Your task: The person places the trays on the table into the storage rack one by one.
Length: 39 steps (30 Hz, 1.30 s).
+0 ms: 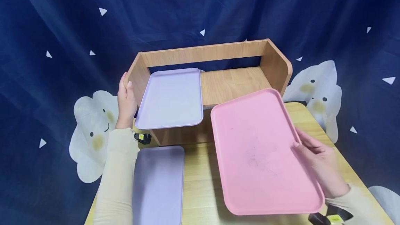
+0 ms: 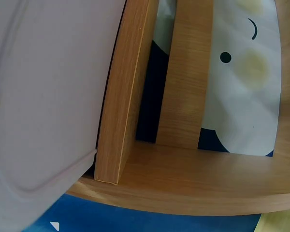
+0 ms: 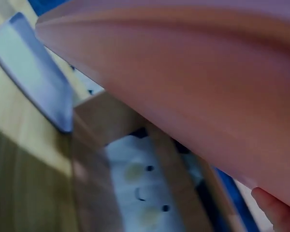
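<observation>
Right hand (image 1: 322, 164) gripping pink tray (image 1: 262, 152) by right edge, fingers (image 1: 301, 141) curled over rim, tray tilted above table (image 1: 200, 180). Left hand (image 1: 126, 101) flat, relaxed against wooden shelf (image 1: 231, 82) left side. Lilac tray (image 1: 170, 98) on shelf; another purple tray (image 1: 157, 185) on table.

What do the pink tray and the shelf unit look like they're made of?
The pink tray looks like matte moulded plastic: uniform colour, rounded raised rim, faint scuffs on its face. The shelf unit looks like wood-grain laminated board, possibly solid wood: printed-looking grain, smooth satin finish, rounded corners.
</observation>
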Tool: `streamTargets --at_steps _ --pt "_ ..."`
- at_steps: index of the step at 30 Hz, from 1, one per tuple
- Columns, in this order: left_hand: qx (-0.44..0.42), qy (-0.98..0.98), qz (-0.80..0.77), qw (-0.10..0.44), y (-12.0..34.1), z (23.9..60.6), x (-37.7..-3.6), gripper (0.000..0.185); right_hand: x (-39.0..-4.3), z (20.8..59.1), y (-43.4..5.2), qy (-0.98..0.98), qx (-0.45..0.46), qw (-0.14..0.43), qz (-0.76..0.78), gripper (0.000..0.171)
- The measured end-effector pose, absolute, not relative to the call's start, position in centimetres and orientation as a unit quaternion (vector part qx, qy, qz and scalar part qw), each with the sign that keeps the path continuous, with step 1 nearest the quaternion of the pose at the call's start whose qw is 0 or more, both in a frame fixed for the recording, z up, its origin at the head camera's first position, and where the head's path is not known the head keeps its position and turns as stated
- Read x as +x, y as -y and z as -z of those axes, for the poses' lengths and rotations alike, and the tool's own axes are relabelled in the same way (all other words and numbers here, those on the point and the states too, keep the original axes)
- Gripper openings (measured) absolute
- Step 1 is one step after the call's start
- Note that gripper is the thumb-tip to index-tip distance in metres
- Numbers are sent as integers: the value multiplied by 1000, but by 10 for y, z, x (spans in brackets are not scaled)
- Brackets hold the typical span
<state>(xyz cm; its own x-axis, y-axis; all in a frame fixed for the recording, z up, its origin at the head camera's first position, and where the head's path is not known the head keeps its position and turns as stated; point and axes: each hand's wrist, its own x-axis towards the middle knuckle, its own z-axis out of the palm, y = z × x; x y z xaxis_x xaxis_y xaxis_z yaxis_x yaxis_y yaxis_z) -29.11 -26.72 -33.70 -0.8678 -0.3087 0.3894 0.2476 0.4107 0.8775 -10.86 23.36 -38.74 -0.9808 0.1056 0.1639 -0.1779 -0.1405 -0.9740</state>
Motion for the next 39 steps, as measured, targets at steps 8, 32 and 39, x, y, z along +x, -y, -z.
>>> streamTargets --at_steps 8,32,39 --pt "21 801 540 257 267 334 -293 49 -120 351 -258 619 26 89 -780 47" --pt "32 805 539 247 266 333 -293 51 -260 323 -209 588 -61 60 -804 56" --pt "41 808 536 241 267 337 -291 51 -284 325 -200 693 -79 50 -715 51"
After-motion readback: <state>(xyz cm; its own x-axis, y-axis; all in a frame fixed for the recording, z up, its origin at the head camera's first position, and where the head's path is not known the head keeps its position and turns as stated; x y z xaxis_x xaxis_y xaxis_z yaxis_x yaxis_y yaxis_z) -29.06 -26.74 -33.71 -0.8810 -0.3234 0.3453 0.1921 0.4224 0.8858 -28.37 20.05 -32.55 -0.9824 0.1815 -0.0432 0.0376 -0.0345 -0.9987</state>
